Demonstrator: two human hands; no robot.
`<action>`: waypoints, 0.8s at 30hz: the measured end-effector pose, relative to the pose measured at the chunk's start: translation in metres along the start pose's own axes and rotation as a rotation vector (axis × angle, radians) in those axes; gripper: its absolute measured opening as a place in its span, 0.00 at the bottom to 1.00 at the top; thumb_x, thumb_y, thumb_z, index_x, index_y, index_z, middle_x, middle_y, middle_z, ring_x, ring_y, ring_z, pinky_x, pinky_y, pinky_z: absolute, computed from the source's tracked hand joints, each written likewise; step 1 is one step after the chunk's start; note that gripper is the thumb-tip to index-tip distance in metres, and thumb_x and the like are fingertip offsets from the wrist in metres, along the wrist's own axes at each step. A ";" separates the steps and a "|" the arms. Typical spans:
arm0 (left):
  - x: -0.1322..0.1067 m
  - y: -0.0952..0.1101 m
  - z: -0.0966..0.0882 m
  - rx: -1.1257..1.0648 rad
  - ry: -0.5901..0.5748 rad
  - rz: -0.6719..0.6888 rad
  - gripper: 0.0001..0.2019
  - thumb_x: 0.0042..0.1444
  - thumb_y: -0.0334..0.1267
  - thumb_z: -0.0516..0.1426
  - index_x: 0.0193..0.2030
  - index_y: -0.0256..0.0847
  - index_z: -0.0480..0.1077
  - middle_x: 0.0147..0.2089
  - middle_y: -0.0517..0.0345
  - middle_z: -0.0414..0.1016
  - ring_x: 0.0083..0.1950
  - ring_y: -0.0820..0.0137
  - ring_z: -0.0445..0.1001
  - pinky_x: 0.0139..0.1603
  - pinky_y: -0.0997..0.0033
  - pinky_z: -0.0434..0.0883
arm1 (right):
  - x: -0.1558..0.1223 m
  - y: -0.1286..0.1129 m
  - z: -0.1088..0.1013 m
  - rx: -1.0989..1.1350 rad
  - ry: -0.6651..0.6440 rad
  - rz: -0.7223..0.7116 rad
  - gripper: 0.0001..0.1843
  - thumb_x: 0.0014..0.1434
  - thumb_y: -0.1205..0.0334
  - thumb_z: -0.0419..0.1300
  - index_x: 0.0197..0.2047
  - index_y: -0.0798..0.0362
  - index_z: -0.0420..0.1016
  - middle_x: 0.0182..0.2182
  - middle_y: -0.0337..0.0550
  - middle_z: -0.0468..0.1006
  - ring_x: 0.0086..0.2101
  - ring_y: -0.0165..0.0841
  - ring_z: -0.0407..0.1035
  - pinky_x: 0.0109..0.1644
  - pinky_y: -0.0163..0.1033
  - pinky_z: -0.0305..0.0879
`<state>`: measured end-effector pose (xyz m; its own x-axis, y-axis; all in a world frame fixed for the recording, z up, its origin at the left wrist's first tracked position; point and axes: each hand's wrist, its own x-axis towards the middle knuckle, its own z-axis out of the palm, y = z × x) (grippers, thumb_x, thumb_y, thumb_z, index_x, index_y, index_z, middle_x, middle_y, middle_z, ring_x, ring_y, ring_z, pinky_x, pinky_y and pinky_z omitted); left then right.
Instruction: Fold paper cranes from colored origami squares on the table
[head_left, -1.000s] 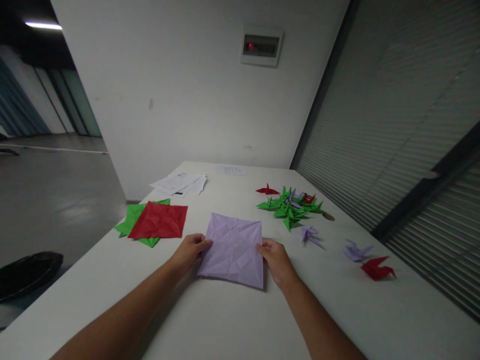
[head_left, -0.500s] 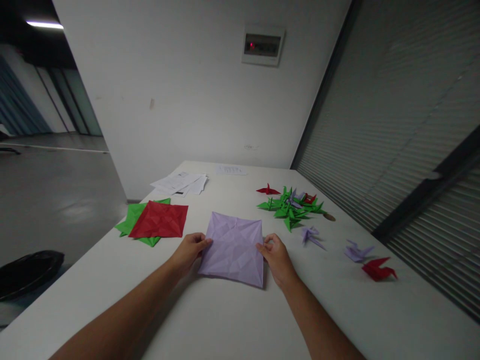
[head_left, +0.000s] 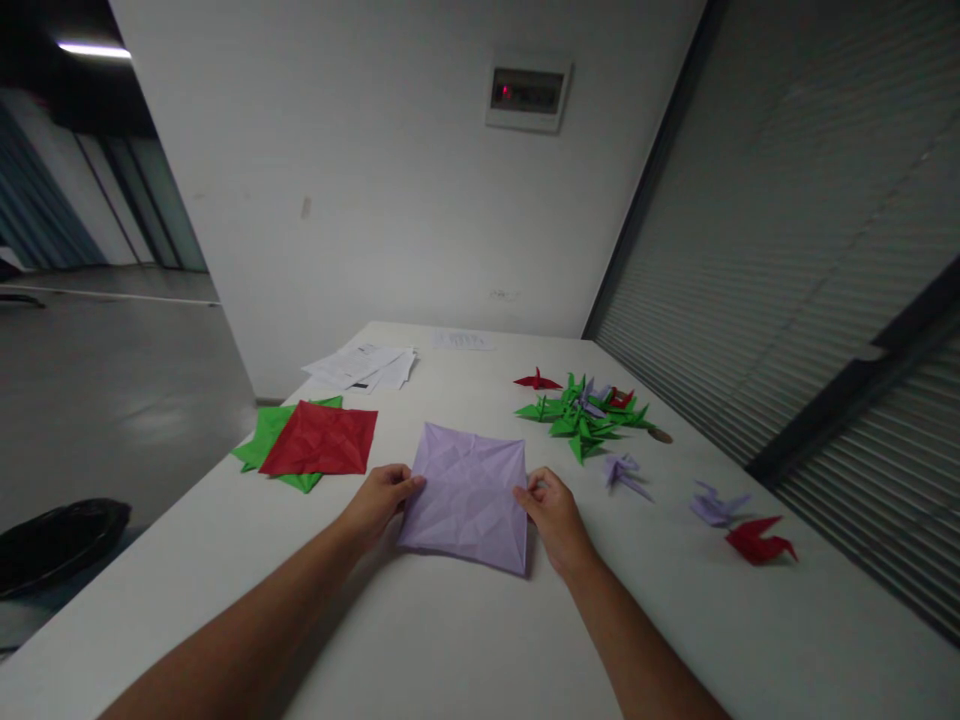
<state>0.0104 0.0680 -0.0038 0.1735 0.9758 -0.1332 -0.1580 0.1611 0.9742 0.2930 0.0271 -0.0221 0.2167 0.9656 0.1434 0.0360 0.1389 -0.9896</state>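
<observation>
Between my hands is a square sheet of lilac origami paper (head_left: 469,497), opened out and covered in crease lines. My left hand (head_left: 385,497) pinches its left edge between thumb and fingers. On the opposite edge, my right hand (head_left: 551,510) grips the sheet the same way. Left of the sheet lies a creased red paper (head_left: 330,440) on top of creased green paper (head_left: 262,437). To the right, a lilac paper crane (head_left: 624,472) rests on the table, closest to my right hand.
A pile of mostly green paper cranes (head_left: 581,412) sits at the back right. A red crane (head_left: 761,541) and another lilac crane (head_left: 716,504) lie near the right edge. Printed sheets (head_left: 360,366) are at the back left. A black-lined bin (head_left: 60,545) stands beside the white table (head_left: 450,650).
Nearly everything stays as it was. The whole view shifts by only a few pixels, and both hands keep the same hold on the lilac paper.
</observation>
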 end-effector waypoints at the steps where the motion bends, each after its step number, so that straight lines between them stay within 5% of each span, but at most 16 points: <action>1: 0.000 0.000 0.000 0.005 0.000 0.002 0.24 0.37 0.52 0.73 0.24 0.39 0.67 0.23 0.66 0.63 0.24 0.76 0.60 0.25 0.76 0.55 | 0.000 0.000 0.000 -0.006 0.000 -0.003 0.21 0.51 0.51 0.71 0.30 0.48 0.60 0.17 0.26 0.59 0.20 0.26 0.51 0.25 0.33 0.43; 16: 0.002 -0.001 -0.002 0.041 0.006 0.022 0.24 0.37 0.53 0.73 0.24 0.40 0.67 0.22 0.65 0.64 0.23 0.75 0.61 0.24 0.75 0.54 | -0.001 -0.005 0.001 -0.014 0.012 0.003 0.22 0.48 0.48 0.72 0.29 0.48 0.63 0.17 0.27 0.60 0.19 0.27 0.51 0.25 0.33 0.44; 24: 0.000 0.003 0.000 -0.004 0.014 0.015 0.24 0.37 0.52 0.73 0.24 0.39 0.67 0.23 0.66 0.63 0.24 0.76 0.61 0.25 0.75 0.54 | 0.004 0.001 0.000 0.016 -0.015 0.004 0.20 0.45 0.46 0.74 0.31 0.51 0.74 0.22 0.36 0.73 0.24 0.30 0.63 0.27 0.34 0.55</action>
<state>0.0095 0.0682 -0.0004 0.1578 0.9800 -0.1212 -0.1646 0.1471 0.9753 0.2935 0.0308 -0.0230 0.2025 0.9693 0.1396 0.0191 0.1386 -0.9902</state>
